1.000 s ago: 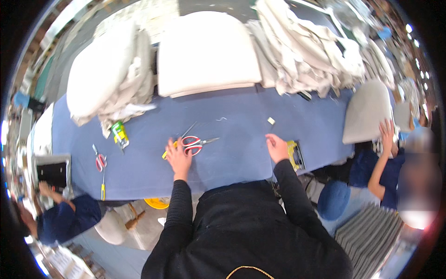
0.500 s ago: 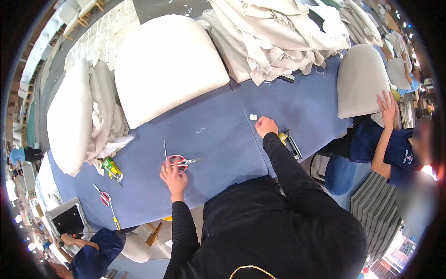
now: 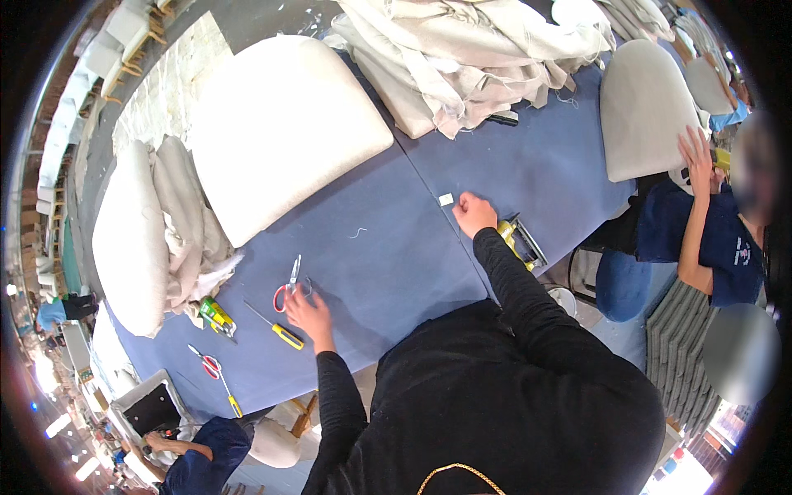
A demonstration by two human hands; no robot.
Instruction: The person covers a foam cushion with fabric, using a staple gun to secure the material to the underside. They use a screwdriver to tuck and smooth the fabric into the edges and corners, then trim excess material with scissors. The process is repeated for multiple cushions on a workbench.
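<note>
Head view shows me scissors [image 3: 291, 285] lying on the bench [image 3: 396, 264], seemingly not lifted yet, at the spread left grip [image 3: 309, 318], while a small white square [image 3: 446, 200] rests untouched beside the curled right grip [image 3: 475, 215], whose hold I cannot tell.

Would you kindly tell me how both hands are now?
Left hand: at the red-handled metal scissors; whether gripping cannot be told.
Right hand: curled closed beside the small white square tag; contents cannot be told.

Scissors [image 3: 292, 280] now blades forward
</note>
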